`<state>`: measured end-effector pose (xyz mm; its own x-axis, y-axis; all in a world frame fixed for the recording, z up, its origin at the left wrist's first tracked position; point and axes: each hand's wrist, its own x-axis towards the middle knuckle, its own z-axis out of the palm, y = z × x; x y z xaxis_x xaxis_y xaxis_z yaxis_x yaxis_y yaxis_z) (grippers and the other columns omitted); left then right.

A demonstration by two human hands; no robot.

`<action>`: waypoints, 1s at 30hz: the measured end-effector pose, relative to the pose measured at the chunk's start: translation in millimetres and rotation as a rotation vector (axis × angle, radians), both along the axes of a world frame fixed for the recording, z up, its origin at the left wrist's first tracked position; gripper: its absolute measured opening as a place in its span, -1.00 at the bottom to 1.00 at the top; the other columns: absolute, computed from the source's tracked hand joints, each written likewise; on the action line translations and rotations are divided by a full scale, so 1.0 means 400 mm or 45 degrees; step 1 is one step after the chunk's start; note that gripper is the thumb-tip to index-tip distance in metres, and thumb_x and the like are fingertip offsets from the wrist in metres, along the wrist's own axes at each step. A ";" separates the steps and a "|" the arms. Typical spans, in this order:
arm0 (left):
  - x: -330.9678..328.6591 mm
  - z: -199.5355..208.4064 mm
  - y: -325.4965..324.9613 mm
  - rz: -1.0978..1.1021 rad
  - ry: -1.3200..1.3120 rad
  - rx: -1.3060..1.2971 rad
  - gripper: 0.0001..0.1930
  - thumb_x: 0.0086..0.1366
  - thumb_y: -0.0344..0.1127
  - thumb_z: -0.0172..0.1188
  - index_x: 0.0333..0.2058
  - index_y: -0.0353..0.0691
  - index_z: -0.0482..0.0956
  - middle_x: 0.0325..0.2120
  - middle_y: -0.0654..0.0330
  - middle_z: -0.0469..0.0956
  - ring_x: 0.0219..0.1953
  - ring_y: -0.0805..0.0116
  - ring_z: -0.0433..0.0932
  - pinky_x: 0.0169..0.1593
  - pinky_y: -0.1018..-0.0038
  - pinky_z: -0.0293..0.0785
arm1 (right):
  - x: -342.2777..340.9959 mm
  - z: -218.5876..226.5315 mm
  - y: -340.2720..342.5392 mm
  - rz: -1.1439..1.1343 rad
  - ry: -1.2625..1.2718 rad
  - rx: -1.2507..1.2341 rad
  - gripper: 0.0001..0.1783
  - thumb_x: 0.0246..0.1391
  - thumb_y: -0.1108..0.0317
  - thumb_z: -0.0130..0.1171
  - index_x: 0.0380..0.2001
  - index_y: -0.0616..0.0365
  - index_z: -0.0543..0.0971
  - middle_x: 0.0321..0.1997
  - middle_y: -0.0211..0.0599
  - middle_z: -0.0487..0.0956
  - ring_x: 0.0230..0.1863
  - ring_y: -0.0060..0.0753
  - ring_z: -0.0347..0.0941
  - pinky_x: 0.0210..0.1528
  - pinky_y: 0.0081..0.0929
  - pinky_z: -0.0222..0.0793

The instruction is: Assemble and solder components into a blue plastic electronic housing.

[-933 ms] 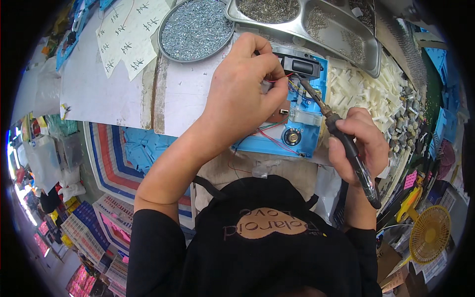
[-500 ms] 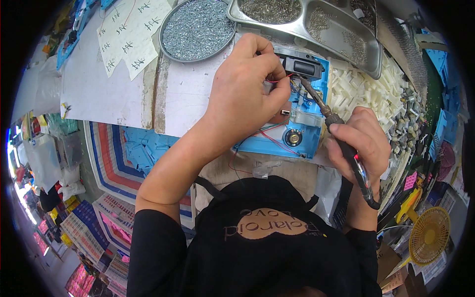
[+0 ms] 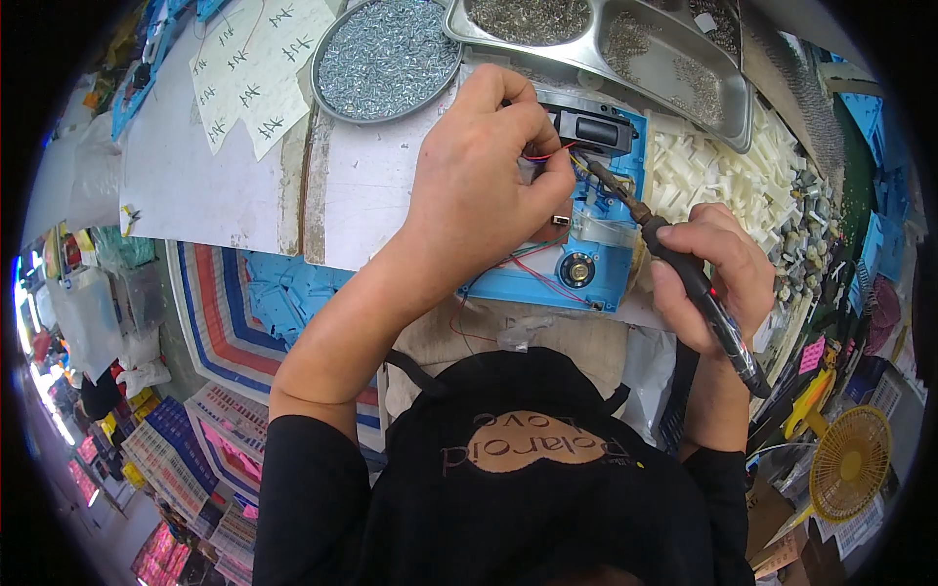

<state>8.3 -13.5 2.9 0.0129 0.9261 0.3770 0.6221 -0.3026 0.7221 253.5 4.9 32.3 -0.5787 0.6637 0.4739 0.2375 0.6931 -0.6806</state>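
Note:
A soldering iron (image 3: 696,283) with a dark handle and a small red light is gripped in my right hand (image 3: 718,269). Its metal tip points up and left, close to the wires inside a light blue plastic housing (image 3: 611,283). Over the housing's left part, my left hand (image 3: 493,176) pinches a thin red wire (image 3: 552,154) between thumb and fingers. The housing holds a black module (image 3: 598,130) at its far side, a small round speaker (image 3: 576,271) near the front, and several red, blue and yellow wires. My left hand covers part of the circuit board.
A round tray of screws (image 3: 315,73) and a steel compartment tray (image 3: 586,59) with small metal parts stand at the back. White plastic pieces (image 3: 723,176) are heaped to the right, beside metal parts (image 3: 806,234). Below left is a striped bag (image 3: 220,313) with blue parts; a yellow fan (image 3: 848,464) sits lower right.
The soldering iron's tip has shifted slightly left and down, and its handle end has swung a little right. My left hand stays almost in place, still pinching the wire.

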 end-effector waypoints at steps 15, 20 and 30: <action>0.014 -0.013 0.002 0.028 0.041 0.094 -0.87 0.00 -0.50 0.36 -0.48 -0.35 0.57 -0.30 0.11 0.46 -0.35 0.25 0.54 -0.29 0.43 0.54 | -0.008 -0.006 0.007 -0.021 0.003 -0.004 -0.67 -0.18 0.53 0.39 -0.22 0.22 0.66 -0.52 -0.30 0.56 -0.58 -0.37 0.36 -0.47 -0.45 0.23; 0.015 -0.013 0.003 0.040 0.055 0.105 -0.87 -0.01 -0.51 0.36 -0.48 -0.35 0.56 -0.29 0.10 0.47 -0.36 0.25 0.55 -0.31 0.44 0.54 | -0.012 -0.004 0.005 -0.038 0.012 -0.018 -0.68 -0.18 0.53 0.39 -0.24 0.23 0.67 -0.53 -0.31 0.54 -0.58 -0.37 0.35 -0.48 -0.45 0.22; 0.018 -0.013 0.003 0.042 0.068 0.098 -0.87 0.00 -0.51 0.35 -0.47 -0.36 0.56 -0.28 0.10 0.48 -0.39 0.28 0.57 -0.33 0.45 0.57 | 0.000 -0.005 0.003 -0.004 0.016 -0.005 -0.64 -0.19 0.54 0.39 -0.21 0.25 0.65 -0.53 -0.29 0.53 -0.58 -0.37 0.35 -0.48 -0.45 0.22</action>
<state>15.5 -12.5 -2.2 0.0051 0.8947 0.4466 0.6694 -0.3348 0.6632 253.6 6.2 30.3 -0.5706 0.6676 0.4783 0.2314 0.6895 -0.6863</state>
